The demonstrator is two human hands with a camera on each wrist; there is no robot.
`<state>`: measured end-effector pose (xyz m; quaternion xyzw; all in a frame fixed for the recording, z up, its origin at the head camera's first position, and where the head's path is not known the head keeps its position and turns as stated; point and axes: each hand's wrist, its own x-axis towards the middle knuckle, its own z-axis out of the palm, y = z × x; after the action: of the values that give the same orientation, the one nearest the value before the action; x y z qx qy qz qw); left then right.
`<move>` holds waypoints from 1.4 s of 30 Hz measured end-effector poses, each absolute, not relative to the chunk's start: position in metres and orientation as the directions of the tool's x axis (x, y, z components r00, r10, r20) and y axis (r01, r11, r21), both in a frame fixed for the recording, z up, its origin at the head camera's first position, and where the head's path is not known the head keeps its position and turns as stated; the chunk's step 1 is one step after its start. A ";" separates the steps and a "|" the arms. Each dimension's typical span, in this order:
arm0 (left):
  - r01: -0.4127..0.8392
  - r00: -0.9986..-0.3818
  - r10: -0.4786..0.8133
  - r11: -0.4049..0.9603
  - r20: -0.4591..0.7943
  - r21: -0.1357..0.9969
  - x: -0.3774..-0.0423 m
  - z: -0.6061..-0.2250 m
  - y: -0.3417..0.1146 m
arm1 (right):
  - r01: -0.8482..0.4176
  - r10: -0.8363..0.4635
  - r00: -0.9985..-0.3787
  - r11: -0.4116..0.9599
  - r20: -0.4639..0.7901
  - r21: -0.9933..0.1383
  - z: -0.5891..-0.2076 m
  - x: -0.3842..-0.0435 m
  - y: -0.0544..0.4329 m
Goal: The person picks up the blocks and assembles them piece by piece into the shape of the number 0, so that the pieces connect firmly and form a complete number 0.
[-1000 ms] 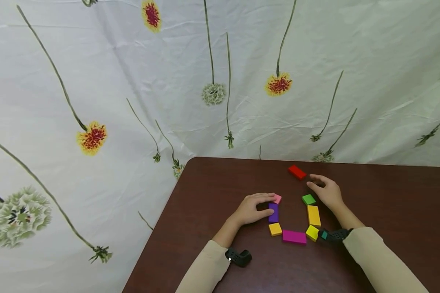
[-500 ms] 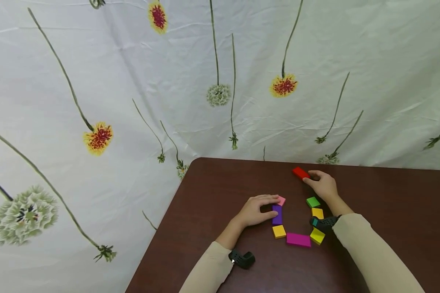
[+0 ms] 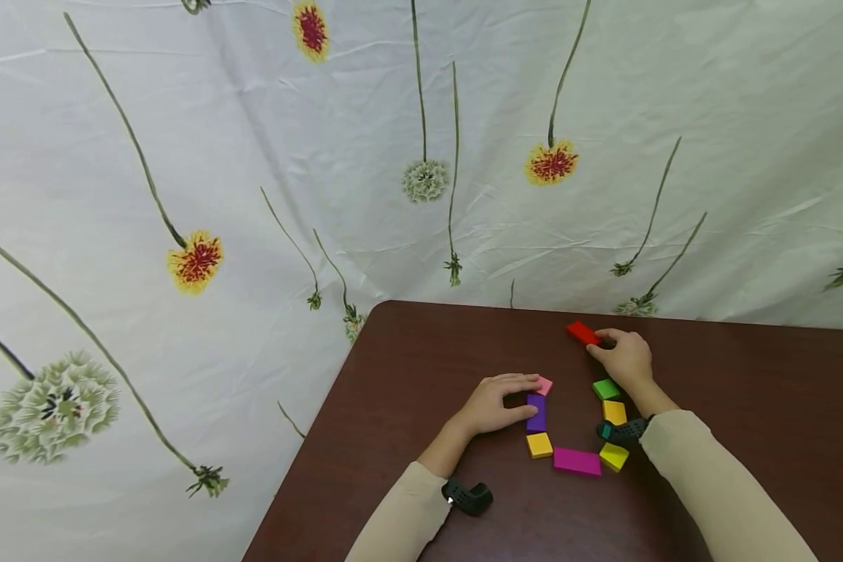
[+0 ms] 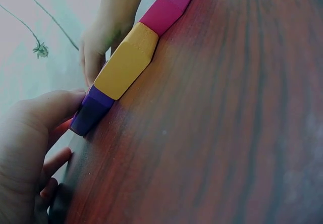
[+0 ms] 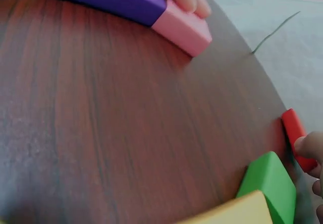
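My right hand [image 3: 628, 361] pinches the near end of a red block [image 3: 581, 332] by the table's far edge, thumb on one side and fingers on the other. My left hand [image 3: 495, 404] rests its fingertips on a small pink block [image 3: 545, 385], while its thumb touches the purple block [image 3: 535, 422] beside it. These two lie in a U of blocks. An orange block [image 3: 539, 446] and a long magenta block [image 3: 578, 462] follow, then a yellow block [image 3: 614, 457], a yellow-orange block [image 3: 614, 411] partly behind the right wrist strap, and a green block [image 3: 606, 389].
The dark brown table [image 3: 421, 343] ends at a rounded far-left corner. Behind it hangs a pale cloth [image 3: 365, 117] printed with flowers. Each wrist wears a black strap, and the left strap [image 3: 467, 498] hangs low over the table.
My right hand has moved left to the red block and taken hold of its near end. The left hand keeps its place on the blocks. The head view has shifted slightly.
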<state>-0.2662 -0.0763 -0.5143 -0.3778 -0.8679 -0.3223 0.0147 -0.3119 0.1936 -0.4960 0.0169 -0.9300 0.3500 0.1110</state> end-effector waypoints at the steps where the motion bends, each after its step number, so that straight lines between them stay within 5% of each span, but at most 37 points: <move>1: 0.665 -0.714 0.646 0.506 0.269 0.549 -0.266 -0.514 -0.076 | -0.114 0.049 -0.973 0.750 0.227 -0.651 -0.496 -0.311 0.195; 25: 0.652 -0.721 0.641 0.500 0.262 0.570 -0.266 -0.513 -0.076 | -0.206 -0.182 -0.976 0.598 0.119 -0.775 -0.493 -0.271 0.213; 42: 0.632 -0.735 0.635 0.514 0.239 0.580 -0.266 -0.513 -0.075 | -0.182 -0.203 -0.976 0.595 0.073 -0.783 -0.494 -0.265 0.207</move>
<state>-0.2664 -0.0749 -0.5131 -0.3642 -0.8700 -0.3324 -0.0019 -0.2648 0.2073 -0.4942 0.1079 -0.8930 0.4367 -0.0120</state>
